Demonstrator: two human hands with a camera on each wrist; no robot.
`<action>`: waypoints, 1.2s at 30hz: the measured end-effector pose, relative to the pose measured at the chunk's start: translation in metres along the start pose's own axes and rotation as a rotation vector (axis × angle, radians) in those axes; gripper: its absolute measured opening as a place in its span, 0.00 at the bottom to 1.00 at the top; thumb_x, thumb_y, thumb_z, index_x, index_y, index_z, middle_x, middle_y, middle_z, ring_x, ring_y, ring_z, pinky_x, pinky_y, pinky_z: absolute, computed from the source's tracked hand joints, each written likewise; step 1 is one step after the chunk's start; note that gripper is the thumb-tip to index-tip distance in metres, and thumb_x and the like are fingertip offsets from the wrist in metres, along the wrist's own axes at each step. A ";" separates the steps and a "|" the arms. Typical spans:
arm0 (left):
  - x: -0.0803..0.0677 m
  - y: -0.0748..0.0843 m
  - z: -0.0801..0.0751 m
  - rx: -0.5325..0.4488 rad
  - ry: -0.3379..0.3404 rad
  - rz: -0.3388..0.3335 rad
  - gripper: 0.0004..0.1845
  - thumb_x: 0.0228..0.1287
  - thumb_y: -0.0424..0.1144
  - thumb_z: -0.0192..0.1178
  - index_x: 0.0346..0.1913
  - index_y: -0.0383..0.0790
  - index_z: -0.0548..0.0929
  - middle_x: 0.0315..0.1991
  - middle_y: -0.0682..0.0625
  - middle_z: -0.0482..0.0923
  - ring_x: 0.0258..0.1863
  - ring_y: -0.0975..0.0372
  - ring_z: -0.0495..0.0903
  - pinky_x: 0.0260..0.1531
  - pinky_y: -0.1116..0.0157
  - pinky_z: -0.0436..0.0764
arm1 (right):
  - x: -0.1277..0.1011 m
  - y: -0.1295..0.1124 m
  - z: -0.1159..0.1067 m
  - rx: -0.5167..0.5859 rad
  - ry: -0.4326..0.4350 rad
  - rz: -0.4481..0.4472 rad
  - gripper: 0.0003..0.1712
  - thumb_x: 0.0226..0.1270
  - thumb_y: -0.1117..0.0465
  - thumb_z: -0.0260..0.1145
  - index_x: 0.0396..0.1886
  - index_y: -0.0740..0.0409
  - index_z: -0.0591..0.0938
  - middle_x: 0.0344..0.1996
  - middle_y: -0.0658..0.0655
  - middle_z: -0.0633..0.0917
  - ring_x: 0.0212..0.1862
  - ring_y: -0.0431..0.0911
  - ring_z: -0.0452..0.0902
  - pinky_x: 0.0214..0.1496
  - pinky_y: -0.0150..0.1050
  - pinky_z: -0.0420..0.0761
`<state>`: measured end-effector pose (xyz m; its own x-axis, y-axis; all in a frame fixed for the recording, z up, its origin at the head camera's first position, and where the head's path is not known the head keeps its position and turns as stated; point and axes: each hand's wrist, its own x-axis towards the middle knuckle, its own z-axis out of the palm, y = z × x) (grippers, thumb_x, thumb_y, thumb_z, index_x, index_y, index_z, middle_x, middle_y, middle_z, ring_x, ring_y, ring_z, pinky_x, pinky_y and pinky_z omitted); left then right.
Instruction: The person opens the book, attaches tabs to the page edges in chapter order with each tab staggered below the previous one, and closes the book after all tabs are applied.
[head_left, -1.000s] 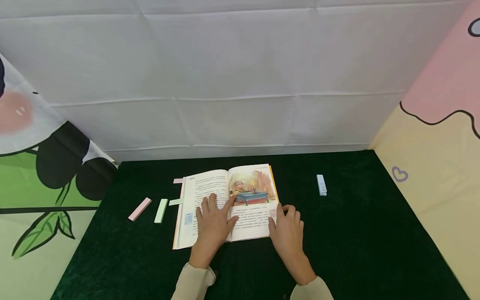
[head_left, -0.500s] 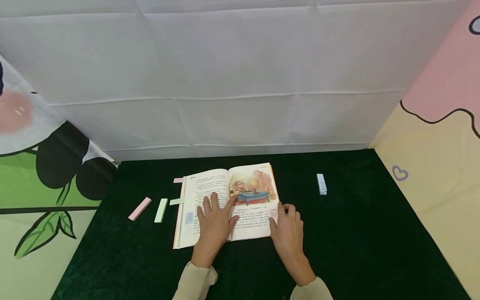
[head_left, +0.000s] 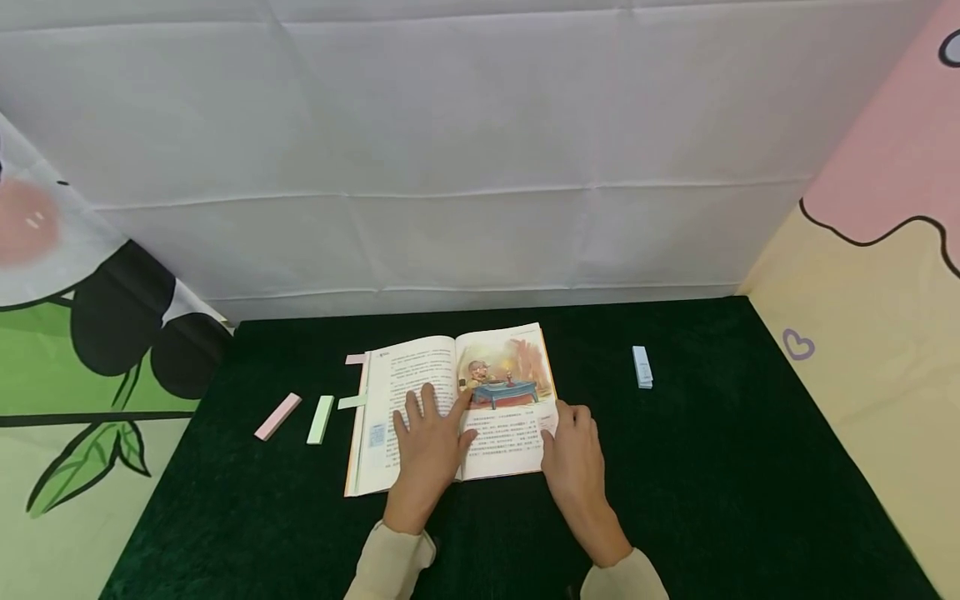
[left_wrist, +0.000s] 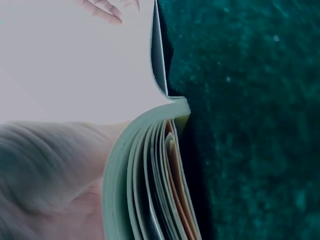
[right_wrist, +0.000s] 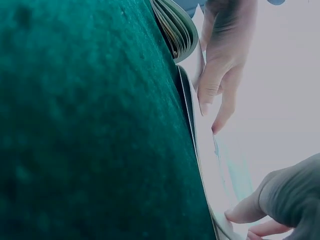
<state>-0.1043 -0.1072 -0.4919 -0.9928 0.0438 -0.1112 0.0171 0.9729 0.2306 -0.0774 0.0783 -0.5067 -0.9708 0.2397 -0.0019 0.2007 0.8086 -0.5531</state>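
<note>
Hands rest on an open book (head_left: pixel 457 408) that lies flat near the middle of a dark green cloth (head_left: pixel 712 467), its spine running away from the person. The left hand (head_left: pixel 429 442) lies palm down with fingers spread and straight across the lower part of the left page and the gutter, pressing the pages flat; it grips nothing. The right hand (head_left: pixel 573 454) sits at the book's lower right edge, fingers relaxed and reaching onto the margin of the right page, where a small pale pink tab (head_left: pixel 547 422) lies under the fingertips; whether they pinch it or only touch it cannot be told. The right page carries a coloured picture above lines of text, the left page is text with a small blue tab (head_left: pixel 377 435) near its lower outer edge. A pink tab (head_left: pixel 355 359) and a green tab (head_left: pixel 351 402) stick out from the book's left edge. On the cloth to the left lie a pink stack of sticky notes (head_left: pixel 277 417) and a green stack (head_left: pixel 320 419), side by side and apart from the book; a blue stack (head_left: pixel 642 367) lies well to the right. The left wrist view shows the fanned page edges (left_wrist: pixel 150 180) beside the palm.
</note>
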 end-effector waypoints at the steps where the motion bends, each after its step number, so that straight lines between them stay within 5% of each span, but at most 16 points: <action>1: 0.000 0.000 -0.001 0.002 -0.002 0.000 0.35 0.70 0.52 0.67 0.78 0.59 0.69 0.77 0.30 0.52 0.78 0.29 0.49 0.73 0.26 0.53 | 0.000 0.000 0.000 -0.006 -0.005 -0.003 0.36 0.71 0.63 0.72 0.75 0.64 0.70 0.60 0.68 0.75 0.51 0.54 0.75 0.44 0.44 0.79; 16: -0.001 0.002 -0.002 -0.008 -0.003 0.008 0.35 0.70 0.52 0.67 0.78 0.59 0.69 0.77 0.29 0.53 0.78 0.28 0.48 0.73 0.26 0.52 | 0.000 0.001 0.004 -0.087 -0.041 -0.068 0.32 0.71 0.65 0.70 0.73 0.62 0.75 0.63 0.68 0.72 0.51 0.56 0.72 0.48 0.46 0.77; 26: -0.001 0.000 -0.001 0.021 0.013 0.020 0.36 0.69 0.51 0.67 0.78 0.59 0.69 0.76 0.29 0.54 0.77 0.28 0.51 0.72 0.26 0.54 | 0.012 0.019 -0.026 -0.079 -0.420 -0.265 0.46 0.63 0.53 0.79 0.78 0.54 0.70 0.79 0.64 0.61 0.65 0.59 0.63 0.62 0.52 0.73; 36: 0.000 0.001 -0.002 0.014 -0.013 0.006 0.36 0.70 0.52 0.67 0.78 0.60 0.69 0.78 0.29 0.52 0.79 0.28 0.48 0.73 0.27 0.52 | 0.016 0.026 -0.031 -0.044 -0.493 -0.269 0.49 0.60 0.51 0.81 0.79 0.52 0.69 0.80 0.63 0.59 0.68 0.58 0.62 0.65 0.54 0.74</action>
<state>-0.1042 -0.1065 -0.4900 -0.9911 0.0523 -0.1228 0.0245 0.9757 0.2178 -0.0835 0.1201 -0.4955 -0.9327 -0.2492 -0.2606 -0.0677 0.8309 -0.5523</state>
